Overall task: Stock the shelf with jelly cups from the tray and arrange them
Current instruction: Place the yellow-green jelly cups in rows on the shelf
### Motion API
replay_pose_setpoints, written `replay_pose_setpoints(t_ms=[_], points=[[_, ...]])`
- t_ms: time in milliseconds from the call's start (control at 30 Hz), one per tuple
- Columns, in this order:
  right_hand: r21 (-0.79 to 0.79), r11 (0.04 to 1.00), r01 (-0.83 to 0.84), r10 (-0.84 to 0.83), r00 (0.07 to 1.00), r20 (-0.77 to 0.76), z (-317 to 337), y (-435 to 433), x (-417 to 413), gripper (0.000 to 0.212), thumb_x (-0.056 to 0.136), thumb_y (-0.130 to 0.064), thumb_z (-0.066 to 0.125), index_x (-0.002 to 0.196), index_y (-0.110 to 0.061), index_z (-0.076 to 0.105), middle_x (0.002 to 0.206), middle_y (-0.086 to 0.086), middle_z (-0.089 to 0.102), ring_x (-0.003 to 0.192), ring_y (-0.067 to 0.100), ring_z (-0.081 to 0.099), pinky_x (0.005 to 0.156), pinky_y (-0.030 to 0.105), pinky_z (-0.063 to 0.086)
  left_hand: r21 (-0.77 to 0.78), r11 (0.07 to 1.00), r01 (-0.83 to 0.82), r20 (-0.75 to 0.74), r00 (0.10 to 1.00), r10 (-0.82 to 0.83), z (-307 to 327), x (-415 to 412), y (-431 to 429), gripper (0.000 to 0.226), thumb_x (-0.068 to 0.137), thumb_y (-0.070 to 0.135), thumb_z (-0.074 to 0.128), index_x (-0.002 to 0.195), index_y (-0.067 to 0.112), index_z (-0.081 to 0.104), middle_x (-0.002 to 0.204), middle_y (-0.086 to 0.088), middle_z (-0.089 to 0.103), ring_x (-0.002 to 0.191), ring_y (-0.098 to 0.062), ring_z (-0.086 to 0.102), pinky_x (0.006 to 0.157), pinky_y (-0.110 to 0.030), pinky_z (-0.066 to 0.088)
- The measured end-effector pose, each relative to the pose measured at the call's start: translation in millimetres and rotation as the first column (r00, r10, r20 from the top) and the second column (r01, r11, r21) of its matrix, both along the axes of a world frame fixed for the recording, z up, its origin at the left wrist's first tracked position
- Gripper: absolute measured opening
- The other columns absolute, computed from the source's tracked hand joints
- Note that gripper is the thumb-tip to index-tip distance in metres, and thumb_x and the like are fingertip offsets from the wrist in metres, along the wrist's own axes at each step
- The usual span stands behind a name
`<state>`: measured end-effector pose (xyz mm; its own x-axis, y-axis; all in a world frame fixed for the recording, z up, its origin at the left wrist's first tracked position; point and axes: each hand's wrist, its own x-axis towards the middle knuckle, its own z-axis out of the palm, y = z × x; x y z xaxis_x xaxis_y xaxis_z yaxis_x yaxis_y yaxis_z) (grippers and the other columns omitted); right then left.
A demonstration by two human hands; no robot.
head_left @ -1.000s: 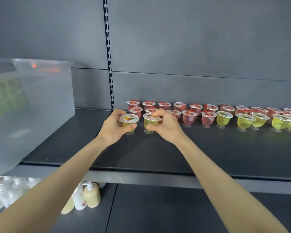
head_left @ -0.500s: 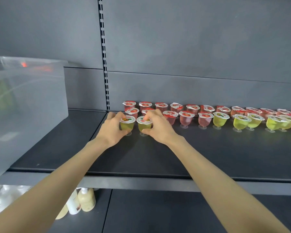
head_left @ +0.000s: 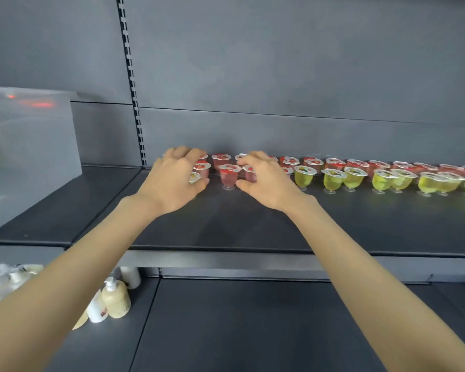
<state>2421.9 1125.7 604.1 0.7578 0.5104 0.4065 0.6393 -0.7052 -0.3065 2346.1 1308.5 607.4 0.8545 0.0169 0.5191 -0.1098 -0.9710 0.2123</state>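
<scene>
Dark shelf (head_left: pixel 226 226), jelly cups (head_left: pixel 304 175) (rows), both hands (head_left: pixel 172 181) spread

Left hand (head_left: pixel 175 178) hiding leftmost jelly cups (head_left: pixel 199 171), cup row cut at right edge, blurred bin (head_left: pixel 30 146) contents

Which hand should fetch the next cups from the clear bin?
Left. The left hand sits nearer the clear bin at the shelf's left end; the right hand would probably have to cross over it.
</scene>
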Motion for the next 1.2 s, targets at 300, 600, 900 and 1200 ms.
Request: replay_pose_setpoints(t_ms=[300,600,900,1200], points=[[0.079,0.997,-0.027,0.021,0.997,0.073,-50.0,-174.1,-58.6,0.042,0.091,-0.025,0.058,0.131,-0.015,0.048,0.141,0.003,0.038,0.127,0.025,0.037,0.098,0.040,0.042,0.083,0.996,0.023,0.217,0.975,-0.041,-66.5,-59.9,-174.9,0.049,0.080,0.021,0.066,0.125,0.007,0.054,0.118,-0.015,0.057,0.106,-0.039,0.053,0.088,-0.048,0.042],[0.046,0.999,-0.007,0.012,0.994,-0.106,-184.3,-293.5,-100.2,0.040,0.092,-0.022,0.057,0.130,-0.011,0.050,0.134,0.005,0.043,0.121,0.023,0.043,0.089,0.034,0.045,-0.011,0.999,0.044,0.032,0.999,-0.044,-189.4,-86.9,-286.8,0.042,0.082,0.036,0.047,0.117,0.014,0.052,0.109,-0.009,0.060,0.088,-0.031,0.059,0.074,-0.039,0.048],[-0.109,0.988,0.108,-0.146,0.875,-0.461,-343.9,-344.2,-106.5,0.043,0.093,-0.022,0.055,0.134,-0.011,0.047,0.138,0.007,0.041,0.126,0.025,0.041,0.099,0.035,0.040,-0.092,0.992,0.092,-0.338,0.934,-0.118,-348.1,-78.0,-326.1,0.047,0.073,0.027,0.063,0.116,0.010,0.054,0.101,-0.013,0.062,0.086,-0.036,0.062,0.072,-0.043,0.052],[-0.260,0.954,0.150,-0.297,0.598,-0.744,-542.1,-390.8,-135.0,0.042,0.090,-0.020,0.059,0.130,-0.014,0.049,0.134,0.006,0.046,0.126,0.023,0.044,0.099,0.035,0.041,-0.216,0.973,-0.083,-0.740,0.663,-0.108,-544.7,-109.0,-373.6,0.051,0.090,0.028,0.056,0.137,0.014,0.041,0.133,-0.010,0.046,0.122,-0.030,0.044,0.099,-0.041,0.037]])
